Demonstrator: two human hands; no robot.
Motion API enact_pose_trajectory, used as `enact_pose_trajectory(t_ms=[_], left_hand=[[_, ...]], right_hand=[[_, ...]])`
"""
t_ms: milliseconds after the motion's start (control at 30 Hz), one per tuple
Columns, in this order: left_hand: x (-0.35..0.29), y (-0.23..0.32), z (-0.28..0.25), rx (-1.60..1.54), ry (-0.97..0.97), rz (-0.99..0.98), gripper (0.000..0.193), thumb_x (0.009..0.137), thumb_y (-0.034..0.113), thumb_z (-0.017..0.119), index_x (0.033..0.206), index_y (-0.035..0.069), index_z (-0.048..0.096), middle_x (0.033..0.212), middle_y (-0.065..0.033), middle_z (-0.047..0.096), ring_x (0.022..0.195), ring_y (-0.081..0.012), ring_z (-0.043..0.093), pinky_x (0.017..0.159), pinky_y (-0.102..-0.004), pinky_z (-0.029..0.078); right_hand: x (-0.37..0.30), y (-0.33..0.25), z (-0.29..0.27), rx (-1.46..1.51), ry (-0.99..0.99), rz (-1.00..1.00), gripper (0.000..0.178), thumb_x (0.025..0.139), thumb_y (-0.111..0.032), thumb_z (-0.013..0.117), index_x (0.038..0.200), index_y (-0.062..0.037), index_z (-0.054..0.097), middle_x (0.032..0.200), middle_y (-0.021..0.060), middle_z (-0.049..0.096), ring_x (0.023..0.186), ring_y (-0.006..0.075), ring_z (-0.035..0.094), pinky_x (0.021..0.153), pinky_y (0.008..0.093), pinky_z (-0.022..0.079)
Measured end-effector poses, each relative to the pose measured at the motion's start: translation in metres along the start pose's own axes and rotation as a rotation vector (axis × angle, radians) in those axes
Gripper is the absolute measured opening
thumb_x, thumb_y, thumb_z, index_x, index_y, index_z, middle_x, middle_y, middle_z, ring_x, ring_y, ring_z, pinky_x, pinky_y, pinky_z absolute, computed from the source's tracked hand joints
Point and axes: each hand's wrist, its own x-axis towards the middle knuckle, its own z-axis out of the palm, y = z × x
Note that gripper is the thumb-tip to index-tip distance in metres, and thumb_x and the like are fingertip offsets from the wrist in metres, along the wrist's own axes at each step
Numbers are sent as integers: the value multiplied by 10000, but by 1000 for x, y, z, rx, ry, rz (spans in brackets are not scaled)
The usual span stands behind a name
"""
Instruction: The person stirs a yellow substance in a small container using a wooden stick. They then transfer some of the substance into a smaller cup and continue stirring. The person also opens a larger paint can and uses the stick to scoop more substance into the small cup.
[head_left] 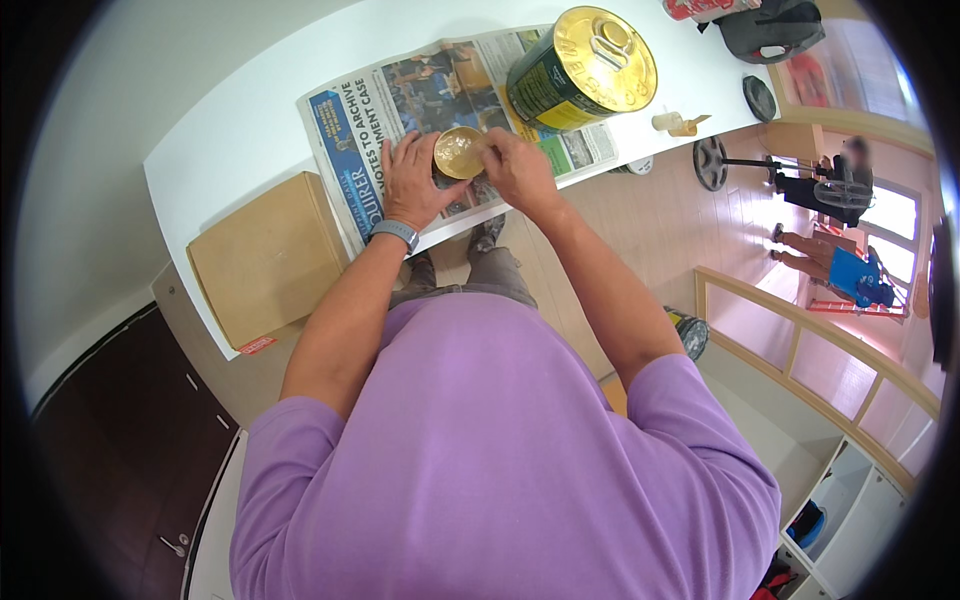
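One dark brown door with a silver lever handle stands at far left. Next comes a closed tan cardboard box on a white tabletop, beside a colour-printed newspaper spread flat. Over that newspaper — near the table's front edge — the left hand, a grey-banded watch on its wrist, holds a small, round, gold-coloured tin, fingers along the left side and thumb along the near side. The right hand is at the tin's right rim, fingers curled together; whether they pinch anything, I cannot tell. Beyond it, a large green-and-gold cylindrical metal can stands upright on the newspaper. Further right are a small pale container and, well apart across the room, two people, one in a blue shirt.
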Motion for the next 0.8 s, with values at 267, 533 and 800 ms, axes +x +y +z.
enact_pose_trajectory(t_ms=[267,533,800], left_hand=[[-1,-1,2,11,9,0,944,719,529,948,1478,112,572,1421,-115,651,1476,-333,492,1312,-616,188],[0,2,-2,7,3,1,912,738,511,940,1473,115,576,1404,-117,654,1473,-333,497,1308,-625,193],[0,0,0,8,22,18,900,738,519,937,1462,122,580,1394,-112,659,1460,-334,509,1306,-626,198]], right_hand=[[0,-4,-2,-37,-40,24,202,1013,-268,676,1053,-74,712,1014,213,758,953,453,718,807,554,554],[0,18,-4,-85,97,-58,179,1012,-254,679,1042,-80,707,969,190,741,929,436,713,791,553,549],[14,0,-13,-165,100,-239,186,1009,-248,672,969,-66,677,934,184,724,926,441,701,793,552,548]])
